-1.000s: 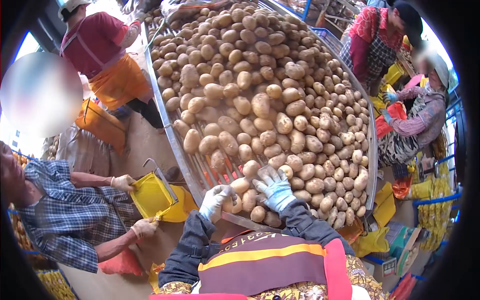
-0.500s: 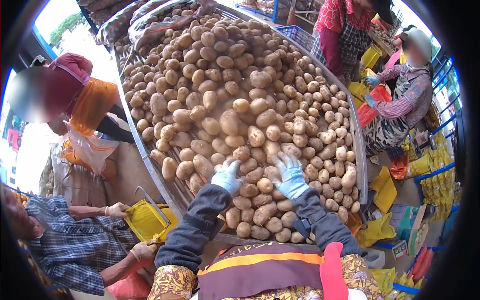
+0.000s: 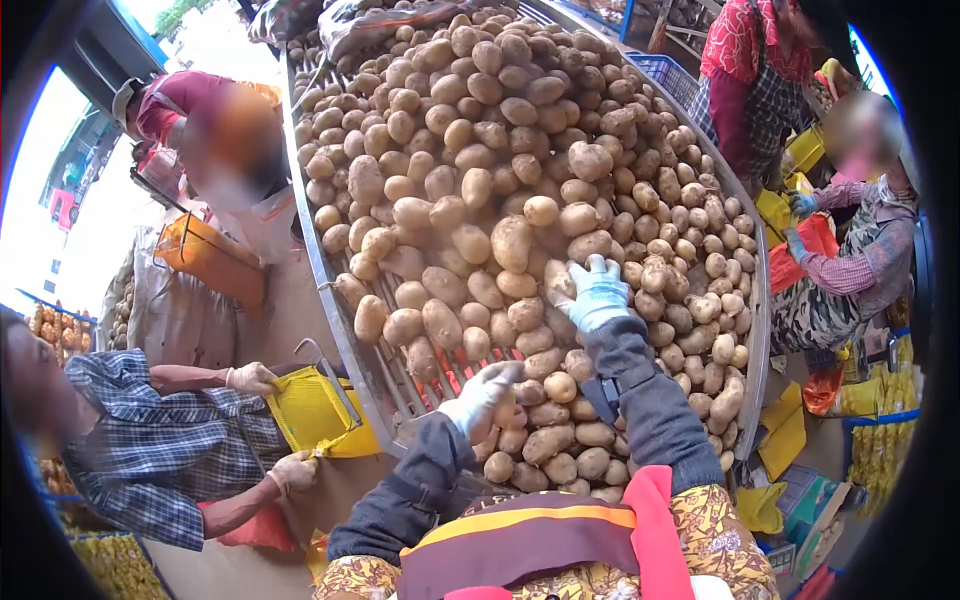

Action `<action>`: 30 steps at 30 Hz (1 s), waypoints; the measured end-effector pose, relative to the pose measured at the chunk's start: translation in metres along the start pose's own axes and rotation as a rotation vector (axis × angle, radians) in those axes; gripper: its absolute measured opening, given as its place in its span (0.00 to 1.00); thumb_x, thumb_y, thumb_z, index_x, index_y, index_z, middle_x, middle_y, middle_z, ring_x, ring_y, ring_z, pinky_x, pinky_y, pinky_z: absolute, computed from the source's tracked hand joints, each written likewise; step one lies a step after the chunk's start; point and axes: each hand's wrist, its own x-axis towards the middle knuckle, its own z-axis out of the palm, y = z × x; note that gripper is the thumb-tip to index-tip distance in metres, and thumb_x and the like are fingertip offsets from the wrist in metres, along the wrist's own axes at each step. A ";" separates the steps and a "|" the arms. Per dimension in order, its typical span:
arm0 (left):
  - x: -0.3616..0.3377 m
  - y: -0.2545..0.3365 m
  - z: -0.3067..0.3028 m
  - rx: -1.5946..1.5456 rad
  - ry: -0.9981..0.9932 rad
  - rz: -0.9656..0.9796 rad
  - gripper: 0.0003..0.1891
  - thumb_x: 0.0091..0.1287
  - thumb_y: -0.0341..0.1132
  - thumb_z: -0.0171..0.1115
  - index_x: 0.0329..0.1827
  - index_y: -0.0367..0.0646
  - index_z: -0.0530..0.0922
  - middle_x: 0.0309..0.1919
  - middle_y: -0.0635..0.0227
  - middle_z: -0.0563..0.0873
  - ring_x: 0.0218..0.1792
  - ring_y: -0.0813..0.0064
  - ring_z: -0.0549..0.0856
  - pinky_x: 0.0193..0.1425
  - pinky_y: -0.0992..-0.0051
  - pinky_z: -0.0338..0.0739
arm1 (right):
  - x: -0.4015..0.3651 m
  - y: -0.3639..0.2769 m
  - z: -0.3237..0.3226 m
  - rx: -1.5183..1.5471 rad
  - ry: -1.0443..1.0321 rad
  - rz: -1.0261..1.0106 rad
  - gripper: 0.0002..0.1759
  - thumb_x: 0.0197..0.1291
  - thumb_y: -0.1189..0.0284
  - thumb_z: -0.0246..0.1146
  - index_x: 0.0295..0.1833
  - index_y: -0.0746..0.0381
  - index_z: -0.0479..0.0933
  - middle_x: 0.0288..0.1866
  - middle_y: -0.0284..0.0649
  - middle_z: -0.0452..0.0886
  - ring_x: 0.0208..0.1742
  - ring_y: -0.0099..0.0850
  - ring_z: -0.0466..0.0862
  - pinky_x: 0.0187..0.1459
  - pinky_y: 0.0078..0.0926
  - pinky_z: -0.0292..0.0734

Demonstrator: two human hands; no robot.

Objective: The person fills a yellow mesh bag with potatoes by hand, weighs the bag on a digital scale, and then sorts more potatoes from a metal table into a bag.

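Observation:
A large heap of potatoes [image 3: 475, 187] fills the slatted metal table in front of me. My right hand [image 3: 598, 293], in a pale blue and white glove, rests on the heap with its fingers apart, touching a potato [image 3: 560, 283] beside the thumb. Nearer to my body, my left hand [image 3: 482, 398], gloved the same way, is cupped over potatoes at the low left part of the heap. Its fingers reach toward the right and the palm is hidden. Neither hand visibly grips a potato.
Bare metal slats [image 3: 395, 375] show at the table's left, inside a raised metal rim [image 3: 325, 290]. On the left, a person in a checked shirt [image 3: 170, 450] holds a yellow mesh bag [image 3: 310, 410]. Other people work along both sides. A blue crate [image 3: 668, 80] stands behind the right rim.
My left hand has drawn back toward my body, and potatoes near it have shifted, baring more slats. My right hand stays on the heap. The view has turned a little left.

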 end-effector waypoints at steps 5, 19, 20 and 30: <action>-0.020 -0.005 -0.008 -0.800 -0.142 0.180 0.28 0.72 0.57 0.52 0.62 0.43 0.72 0.54 0.56 0.81 0.53 0.58 0.83 0.62 0.53 0.77 | -0.023 0.022 -0.008 0.048 0.003 -0.108 0.34 0.56 0.50 0.67 0.67 0.52 0.73 0.67 0.43 0.65 0.68 0.46 0.63 0.66 0.47 0.65; -0.160 -0.085 -0.039 -0.674 0.090 0.156 0.19 0.73 0.52 0.53 0.53 0.48 0.77 0.41 0.62 0.85 0.36 0.65 0.85 0.30 0.75 0.77 | -0.174 -0.094 0.063 0.801 -0.049 -0.724 0.11 0.64 0.68 0.59 0.46 0.62 0.80 0.42 0.49 0.81 0.47 0.49 0.80 0.51 0.43 0.75; -0.175 -0.091 -0.054 -0.690 0.141 0.175 0.19 0.73 0.53 0.53 0.50 0.47 0.78 0.39 0.61 0.85 0.32 0.67 0.84 0.25 0.77 0.74 | -0.177 -0.098 0.069 0.729 0.069 -0.789 0.13 0.61 0.67 0.61 0.49 0.61 0.79 0.48 0.49 0.80 0.52 0.49 0.79 0.56 0.44 0.72; -0.261 -0.213 -0.219 -0.875 0.568 0.245 0.18 0.75 0.53 0.51 0.49 0.48 0.75 0.38 0.62 0.85 0.30 0.65 0.86 0.28 0.73 0.82 | -0.216 -0.104 0.137 0.260 0.131 -0.817 0.23 0.55 0.68 0.64 0.57 0.62 0.75 0.68 0.53 0.68 0.69 0.54 0.66 0.70 0.53 0.57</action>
